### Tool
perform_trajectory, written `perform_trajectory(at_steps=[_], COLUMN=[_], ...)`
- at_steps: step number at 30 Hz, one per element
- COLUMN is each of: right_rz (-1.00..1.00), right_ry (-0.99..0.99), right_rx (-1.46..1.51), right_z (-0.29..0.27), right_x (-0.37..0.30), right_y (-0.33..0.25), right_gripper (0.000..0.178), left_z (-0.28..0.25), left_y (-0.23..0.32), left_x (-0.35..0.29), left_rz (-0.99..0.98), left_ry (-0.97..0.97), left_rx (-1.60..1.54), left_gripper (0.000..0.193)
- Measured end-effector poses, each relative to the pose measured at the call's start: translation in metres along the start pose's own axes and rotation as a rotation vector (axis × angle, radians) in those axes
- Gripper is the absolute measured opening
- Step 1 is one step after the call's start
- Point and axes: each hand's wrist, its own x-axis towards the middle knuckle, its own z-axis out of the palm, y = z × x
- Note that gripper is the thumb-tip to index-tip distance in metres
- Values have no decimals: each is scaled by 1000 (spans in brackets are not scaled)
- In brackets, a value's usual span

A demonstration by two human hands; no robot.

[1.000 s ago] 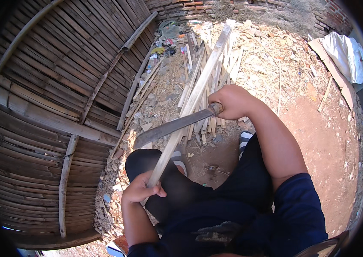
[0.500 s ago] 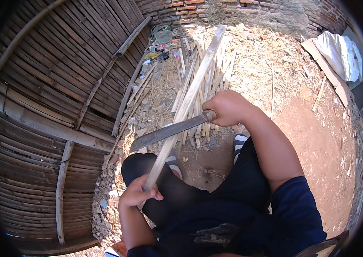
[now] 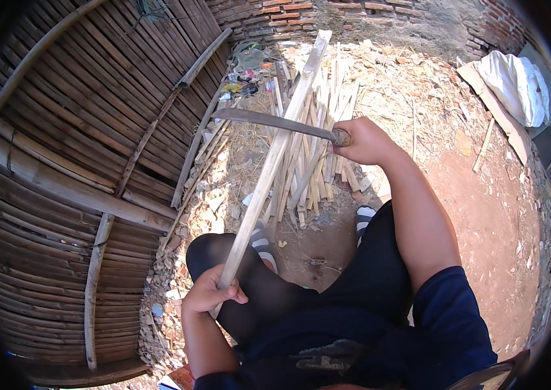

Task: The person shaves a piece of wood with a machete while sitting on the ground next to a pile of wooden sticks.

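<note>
A long pale wooden strip [image 3: 264,180] slants away from me, its near end gripped in my left hand [image 3: 212,292] beside my left knee. Its far end rises over a pile of wood near the brick wall. My right hand [image 3: 365,141] is closed round the short handle of a machete [image 3: 279,121]. The dark blade points left and crosses the strip in its upper half, and it seems to touch the wood there. The fingers of my right hand curl mostly out of sight around the handle.
Beneath the strip lies a pile of split wooden sticks [image 3: 318,175] between my sandalled feet and the brick wall [image 3: 379,16]. A slatted bamboo wall [image 3: 93,104] stands on the left. White sacking [image 3: 515,88] lies at the far right. Chips and straw litter the ground.
My right hand has moved the machete farther up along the strip, away from me, and its blade has turned flatter. The strip's far end has shifted slightly left. My left hand stays almost in place.
</note>
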Motion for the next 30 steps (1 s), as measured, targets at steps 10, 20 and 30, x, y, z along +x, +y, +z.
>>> perform_trajectory(at_steps=[10,20,30], right_rz=[236,-186,227], right_ry=[33,-138,159], right_rx=[209,-58,134], right_z=[0,12,-5], right_x=[22,-5,14], right_y=[28,-34,21], right_gripper=[37,33,46], left_z=[-1,-4,3], left_y=[2,-1,5], left_x=[2,0,1], left_rz=[-47,-5,-14], left_ry=[-1,-59,11], left_rx=[53,-35,69], left_gripper=[48,49,49])
